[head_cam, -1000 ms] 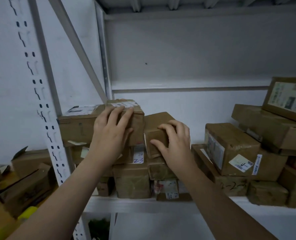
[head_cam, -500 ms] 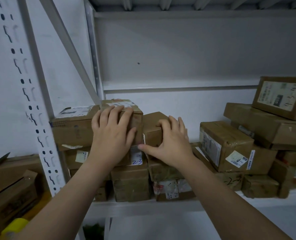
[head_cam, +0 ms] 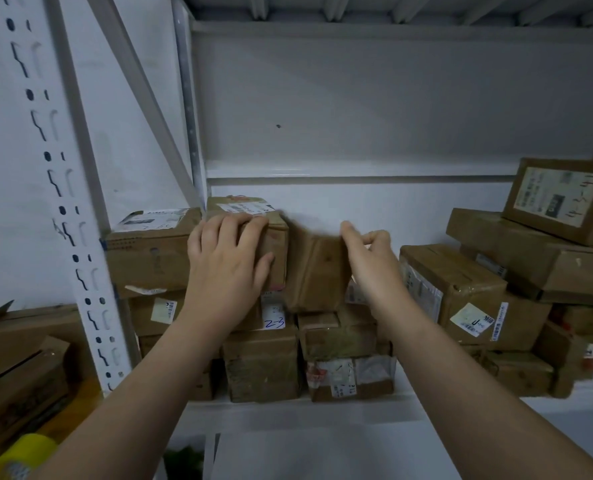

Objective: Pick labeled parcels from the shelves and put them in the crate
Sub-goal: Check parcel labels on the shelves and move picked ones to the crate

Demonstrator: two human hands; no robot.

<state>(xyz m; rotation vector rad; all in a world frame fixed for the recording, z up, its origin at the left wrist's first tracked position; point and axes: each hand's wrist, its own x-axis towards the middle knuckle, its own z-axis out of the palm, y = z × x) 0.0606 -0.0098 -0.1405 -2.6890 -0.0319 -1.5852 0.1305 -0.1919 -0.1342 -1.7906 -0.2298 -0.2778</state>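
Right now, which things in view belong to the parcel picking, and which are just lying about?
Job: small plain parcel at the right hand; labelled parcel that the left hand rests on.
Lying about: yellow roll; brown cartons, lower left.

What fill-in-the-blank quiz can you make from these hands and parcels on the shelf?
The left hand rests on a labelled parcel whose label is on its ____ face.
The right hand touches the plain parcel to that one's ____.
Blue handwriting on the sticker below reads ____.
The tape roll at lower left is ____.
Missing words: top, right, 2-3, yellow.
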